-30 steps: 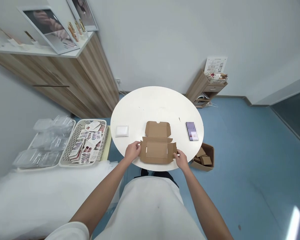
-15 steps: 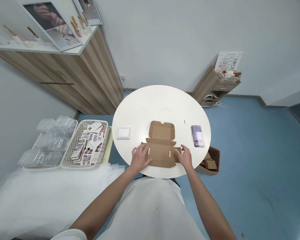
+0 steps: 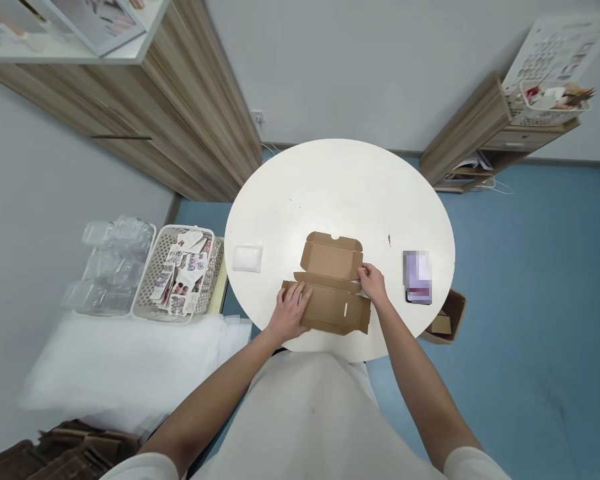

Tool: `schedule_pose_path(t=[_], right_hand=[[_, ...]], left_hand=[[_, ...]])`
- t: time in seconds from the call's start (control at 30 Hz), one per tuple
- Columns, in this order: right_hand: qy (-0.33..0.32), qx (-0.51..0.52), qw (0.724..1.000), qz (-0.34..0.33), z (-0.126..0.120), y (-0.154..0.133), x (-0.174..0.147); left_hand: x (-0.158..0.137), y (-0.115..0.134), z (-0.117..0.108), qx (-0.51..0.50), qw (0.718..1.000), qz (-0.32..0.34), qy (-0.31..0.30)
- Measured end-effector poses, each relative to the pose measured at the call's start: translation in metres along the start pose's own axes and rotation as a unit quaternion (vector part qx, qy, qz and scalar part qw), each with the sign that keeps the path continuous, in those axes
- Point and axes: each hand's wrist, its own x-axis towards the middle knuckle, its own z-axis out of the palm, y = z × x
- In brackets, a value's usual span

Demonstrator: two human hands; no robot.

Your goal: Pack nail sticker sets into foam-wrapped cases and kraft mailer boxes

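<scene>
Cardboard box, one, unfolded: left hand spread on it, right hand pinching its edge.

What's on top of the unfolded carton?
The left hand lies on the near-left part of the carton; the right hand is at its right edge. What they cover is hidden.
</scene>
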Motion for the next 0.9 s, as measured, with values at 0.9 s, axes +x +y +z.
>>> schedule_pose_path(t=[0.9], right_hand=[[0.03,-0.353,0.908,-0.224,0.029,0.001,-0.112]], left_hand=[[0.001,0.0,0.004,0.061,0.994,0.082,0.035]])
